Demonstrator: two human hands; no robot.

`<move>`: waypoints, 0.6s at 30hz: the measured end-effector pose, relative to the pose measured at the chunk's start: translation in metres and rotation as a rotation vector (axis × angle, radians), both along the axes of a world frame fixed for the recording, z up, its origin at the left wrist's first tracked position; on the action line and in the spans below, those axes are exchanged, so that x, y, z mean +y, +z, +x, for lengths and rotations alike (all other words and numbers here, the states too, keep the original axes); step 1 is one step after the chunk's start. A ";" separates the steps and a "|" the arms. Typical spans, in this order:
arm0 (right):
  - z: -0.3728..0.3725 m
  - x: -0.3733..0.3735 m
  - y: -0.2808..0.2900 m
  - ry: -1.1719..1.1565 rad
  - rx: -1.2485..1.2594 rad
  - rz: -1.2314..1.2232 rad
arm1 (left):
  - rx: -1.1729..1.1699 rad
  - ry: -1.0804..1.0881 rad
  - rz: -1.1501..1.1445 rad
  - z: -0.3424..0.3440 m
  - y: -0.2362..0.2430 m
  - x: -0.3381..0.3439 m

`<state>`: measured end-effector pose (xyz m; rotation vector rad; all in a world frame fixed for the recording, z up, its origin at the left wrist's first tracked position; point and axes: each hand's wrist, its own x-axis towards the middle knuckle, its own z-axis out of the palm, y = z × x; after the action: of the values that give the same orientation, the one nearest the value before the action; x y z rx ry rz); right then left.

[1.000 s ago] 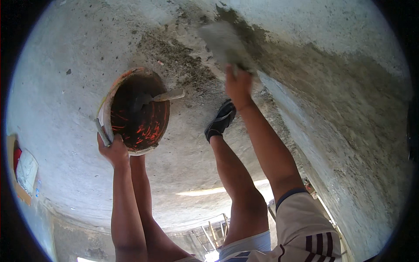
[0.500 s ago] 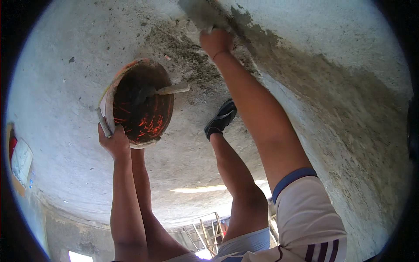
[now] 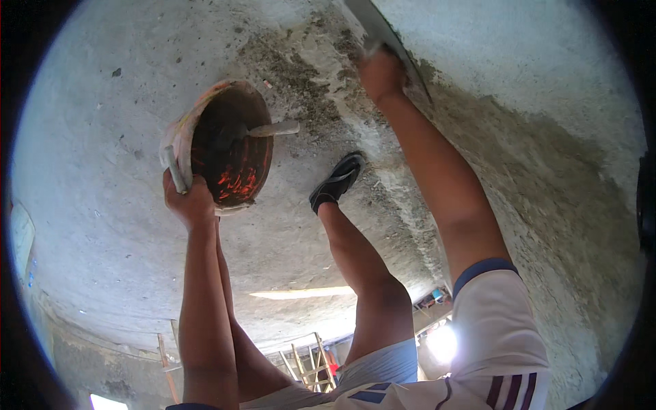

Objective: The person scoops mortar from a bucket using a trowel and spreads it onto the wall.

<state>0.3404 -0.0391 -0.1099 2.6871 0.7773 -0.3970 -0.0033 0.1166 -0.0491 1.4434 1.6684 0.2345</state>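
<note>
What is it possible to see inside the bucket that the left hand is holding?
A tool sits in the bucket, its pale handle sticking out past the rim; orange streaks mark the dark inner wall. Whatever lies beneath the tool's inner end is covered.

"Where does this view look from?"
"The wearer's head: it's the left 1 of 2 side-by-side fisheye cameras, facing down."
"How near is it?"
"Nearest the right sleeve point(image 3: 495, 311), which looms large; the left hand point(image 3: 191, 203), right hand point(image 3: 383, 74) and shoe point(image 3: 337, 179) sit farther off."
"And to the sides?"
"Floor point(image 3: 123, 239) spreads across the left, wall point(image 3: 547, 154) fills the right."
</note>
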 end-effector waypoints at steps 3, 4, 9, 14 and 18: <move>-0.018 -0.010 0.056 0.000 -0.149 0.205 | 0.002 -0.019 0.071 -0.022 -0.010 0.003; -0.030 -0.014 0.085 -0.045 -0.112 0.317 | -0.045 -0.018 0.055 -0.029 -0.008 0.007; -0.067 -0.058 0.133 -0.165 0.109 0.458 | -0.033 -0.063 0.149 -0.046 -0.023 0.008; -0.072 -0.122 0.012 -0.017 0.130 0.101 | -0.100 -0.016 0.113 -0.041 -0.025 0.012; -0.060 -0.112 -0.029 -0.139 -0.005 -0.035 | -0.099 0.047 0.025 -0.034 -0.009 0.019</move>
<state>0.2805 -0.1506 -0.1388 2.7170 0.5779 -0.4328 -0.0370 0.1361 -0.0585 1.3902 1.6252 0.3486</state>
